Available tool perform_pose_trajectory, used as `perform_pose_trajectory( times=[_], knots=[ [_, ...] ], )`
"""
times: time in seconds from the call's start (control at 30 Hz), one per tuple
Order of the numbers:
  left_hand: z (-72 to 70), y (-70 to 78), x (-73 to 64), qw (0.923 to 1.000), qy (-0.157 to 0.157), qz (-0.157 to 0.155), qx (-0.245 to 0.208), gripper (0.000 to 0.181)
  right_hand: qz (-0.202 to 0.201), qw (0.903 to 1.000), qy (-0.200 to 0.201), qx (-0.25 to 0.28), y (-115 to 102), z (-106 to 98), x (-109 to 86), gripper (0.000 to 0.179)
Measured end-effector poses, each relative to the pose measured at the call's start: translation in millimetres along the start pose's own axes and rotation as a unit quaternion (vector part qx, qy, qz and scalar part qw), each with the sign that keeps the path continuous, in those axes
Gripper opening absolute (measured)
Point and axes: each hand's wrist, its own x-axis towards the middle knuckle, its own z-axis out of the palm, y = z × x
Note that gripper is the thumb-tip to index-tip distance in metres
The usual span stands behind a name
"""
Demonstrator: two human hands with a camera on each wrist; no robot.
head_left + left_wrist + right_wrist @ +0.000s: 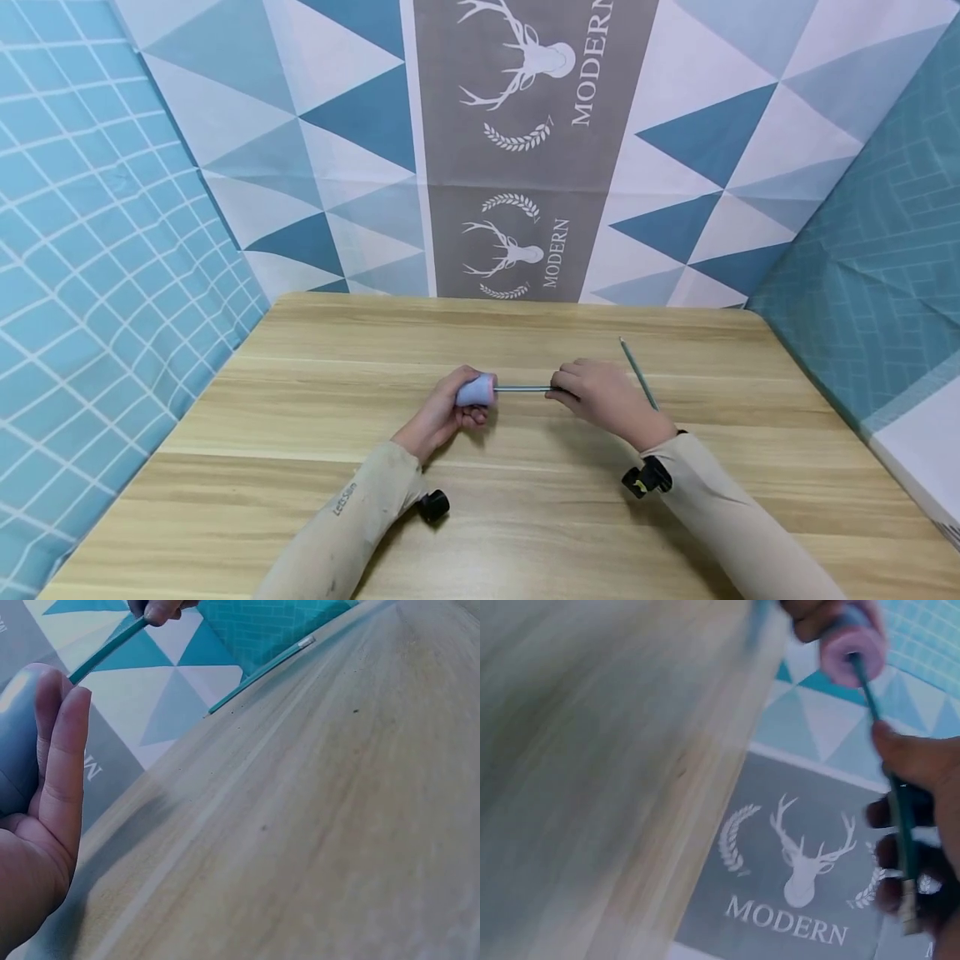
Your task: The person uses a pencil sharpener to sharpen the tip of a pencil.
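Observation:
My left hand [442, 417] grips a lavender-blue pencil sharpener [476, 390] above the middle of the table. Its pink end faces right, and the tip of a green pencil [521, 388] sits in the hole there. With thumb and fingers my right hand [603, 396] pinches that pencil, which runs level between both hands. The right wrist view shows the pencil [902, 825] passing along the fingers, its metal and eraser end at the bottom. Fingers hide part of the sharpener in the left wrist view.
A second green pencil [637, 373] lies on the wooden table [525, 517], just beyond my right hand. Patterned cloth walls [360, 125] stand behind and at both sides. Something white [926, 454] sits at the right edge.

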Motion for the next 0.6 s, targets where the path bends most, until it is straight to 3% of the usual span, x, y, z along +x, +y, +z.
perform_pose_trajectory(
  times=[0.1, 0.2, 0.37, 0.5, 0.6],
  knots=[
    [-0.3, 0.8, 0.3, 1.0000, 0.003, -0.004, -0.006, 0.029, -0.065, 0.9955, 0.042, -0.055, 2, 8, -1.6, 0.012],
    [-0.5, 0.9, 0.6, 0.9999, 0.001, -0.008, -0.010, 0.034, -0.113, 0.9853, 0.069, -0.108, 5, 14, -0.8, 0.026],
    [-1.9, 0.7, 0.4, 0.9999, -0.001, -0.007, -0.011, 0.036, -0.145, 0.9716, 0.092, -0.162, 6, 21, 2.8, 0.039],
    [-1.9, 0.5, -0.2, 0.9999, -0.002, -0.007, -0.010, 0.036, -0.155, 0.9718, 0.099, -0.148, 9, 25, 5.5, 0.043],
    [-1.7, 0.6, 0.0, 0.9999, 0.003, -0.007, -0.009, 0.039, -0.143, 0.9811, 0.084, -0.099, 12, 24, 9.5, 0.044]
  ],
)
